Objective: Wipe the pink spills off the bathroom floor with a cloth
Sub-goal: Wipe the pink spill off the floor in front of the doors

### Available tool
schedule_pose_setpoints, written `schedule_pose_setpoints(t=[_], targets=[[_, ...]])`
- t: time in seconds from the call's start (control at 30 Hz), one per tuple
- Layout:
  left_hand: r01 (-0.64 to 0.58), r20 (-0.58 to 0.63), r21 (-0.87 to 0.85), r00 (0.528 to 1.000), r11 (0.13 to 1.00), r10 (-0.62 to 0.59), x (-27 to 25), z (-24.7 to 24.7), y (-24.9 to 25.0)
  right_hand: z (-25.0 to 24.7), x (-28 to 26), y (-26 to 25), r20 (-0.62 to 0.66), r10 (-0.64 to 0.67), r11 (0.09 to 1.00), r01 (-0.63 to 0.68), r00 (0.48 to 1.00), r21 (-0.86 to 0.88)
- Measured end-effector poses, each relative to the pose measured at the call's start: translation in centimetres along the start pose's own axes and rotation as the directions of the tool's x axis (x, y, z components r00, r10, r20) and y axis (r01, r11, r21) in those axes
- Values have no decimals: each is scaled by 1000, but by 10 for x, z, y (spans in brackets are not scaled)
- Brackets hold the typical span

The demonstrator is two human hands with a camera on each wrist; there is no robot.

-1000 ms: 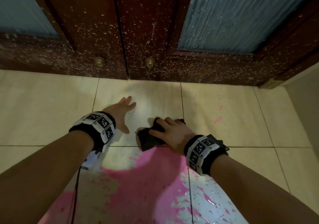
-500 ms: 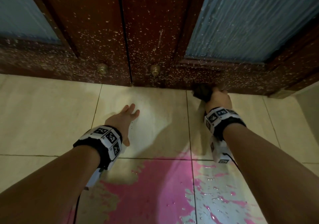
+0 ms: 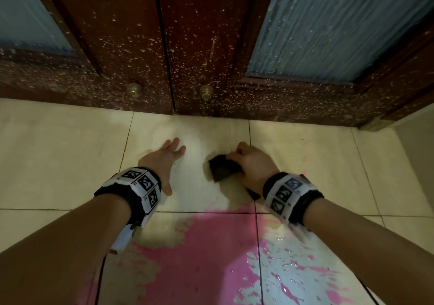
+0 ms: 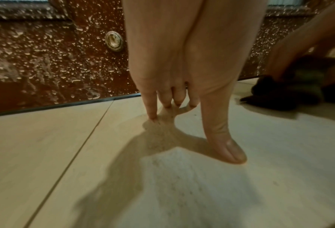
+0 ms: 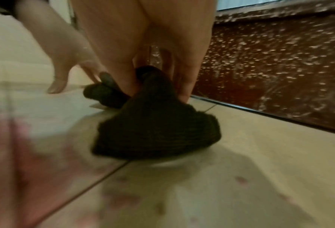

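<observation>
Right hand (image 3: 252, 163) gripped the dark cloth (image 3: 222, 169) on the floor tiles (image 3: 65, 154); left hand (image 3: 164, 161) lay flat beside it.

The right fingers were curled around the bunched cloth, pressing it to the tile just beyond the pink spill (image 3: 211, 253), between the spill and the wooden door (image 3: 199, 46). The left fingers (image 4: 150, 106) were extended, tips and thumb touching the tile, holding nothing, left of the cloth. Small pink spots (image 3: 304, 159) remained right of the cloth.

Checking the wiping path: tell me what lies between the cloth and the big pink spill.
Only bare beige tile, crossed by a grout line, separates the cloth from the pink spill, in the head view.
</observation>
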State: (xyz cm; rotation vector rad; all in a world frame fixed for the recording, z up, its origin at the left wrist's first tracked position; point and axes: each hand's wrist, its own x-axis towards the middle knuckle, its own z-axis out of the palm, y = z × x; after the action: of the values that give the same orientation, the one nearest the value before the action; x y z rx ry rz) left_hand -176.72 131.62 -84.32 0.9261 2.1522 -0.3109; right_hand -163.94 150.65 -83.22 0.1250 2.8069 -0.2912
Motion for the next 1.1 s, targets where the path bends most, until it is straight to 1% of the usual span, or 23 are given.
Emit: schedule_pose_setpoints(t=[0.03,0.07,0.1,0.13,0.17,0.2,0.23,0.27,0.33,0.4,0.43,0.47,0.5,0.53,0.57,0.6,0.67,0.73,0.77,0.87,0.97,1.0,1.1], targets=[[3,-6,-4,1000,1000,-3,0,0,0,-4,4,10,-92,87,996,-84,992,34],[4,-12,-10,1000,1000,-5,1,0,0,-9,10,23,-185,201,979,-191,962,67],[5,-12,-17,1000,1000,-5,1,0,0,-14,17,36,-233,323,946,-307,917,106],[4,-10,-24,1000,1000,-4,1,0,0,-18,24,47,-225,421,907,-403,879,122],[4,-9,-32,1000,999,-5,1,1,0,-19,30,54,-172,482,876,-472,859,99],[3,-8,-37,1000,999,-4,2,1,-1,-19,34,56,-108,506,863,-503,856,54],[2,-9,-41,1000,999,-2,2,1,-1,-17,37,53,-56,493,869,-494,868,1],[2,-12,-45,1000,999,-2,1,2,-1,-15,37,45,-31,450,891,-451,892,-55],[4,-27,-53,1000,999,-5,1,2,0,-9,26,24,-1,311,943,-308,951,-129],[2,-36,-60,999,998,-5,1,2,-1,1,8,3,50,149,983,-142,988,-119],[-1,-39,-64,999,998,-2,1,2,-1,6,-3,-8,91,62,992,-51,994,-119],[-3,-43,-71,999,997,0,0,3,0,10,-13,-18,138,-16,991,34,990,-128],[2,-49,-84,999,996,-6,0,5,0,12,-19,-23,187,-66,988,90,980,-124],[21,-59,-102,998,995,-27,0,6,1,10,-20,-24,210,-73,992,93,975,-89],[60,-73,-126,995,990,-69,-1,7,1,2,-17,-23,207,-49,997,59,977,-43],[110,-81,-149,989,983,-123,-2,8,-1,-7,-10,-20,169,-17,1000,17,985,2],[173,-66,-181,980,968,-188,-6,10,-8,-30,12,-16,24,64,998,-65,998,10],[157,-51,-187,984,970,-169,-7,14,-16,-49,40,-15,-87,110,994,-112,990,-14],[143,-51,-183,987,973,-155,-6,15,-19,-55,54,-19,-97,103,993,-107,990,-39],[140,-55,-152,987,978,-150,-5,16,-21,-58,89,-40,-7,15,984,-16,1000,-176],[134,-84,-183,985,974,-152,-7,18,-21,-46,109,-56,59,-19,928,39,998,-369],[132,-96,-192,984,972,-152,-8,19,-21,-40,114,-58,52,-14,916,34,999,-399],[130,-98,-198,984,972,-152,-8,20,-22,-25,129,-59,40,11,927,5,999,-375]])
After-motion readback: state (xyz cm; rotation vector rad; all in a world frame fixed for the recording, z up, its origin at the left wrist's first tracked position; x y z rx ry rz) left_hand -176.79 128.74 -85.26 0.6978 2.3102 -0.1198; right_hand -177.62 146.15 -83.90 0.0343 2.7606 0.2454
